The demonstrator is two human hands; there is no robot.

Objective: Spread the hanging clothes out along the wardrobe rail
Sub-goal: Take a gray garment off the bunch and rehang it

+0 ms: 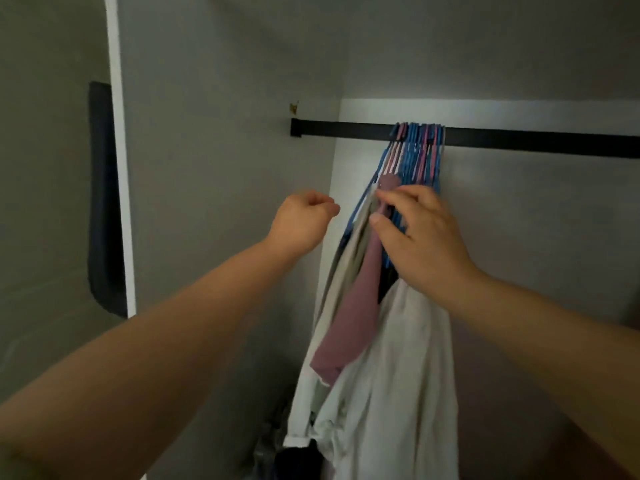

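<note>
With the right hand seemingly pinching the hangers and the left hand fisted empty, slide single hooks along the rail.

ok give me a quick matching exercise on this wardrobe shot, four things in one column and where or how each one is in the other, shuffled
Things:
1. left hand
2. right hand
3. hangers
4. mauve garment

States:
A. bunched tightly together on the black rail
B. fingers working in among the hanger shoulders
C. curled, holding nothing, out in the air beside the clothes
D. hanging between a pale garment and a white garment

Pairs: 1-C, 2-B, 3-A, 4-D
</note>
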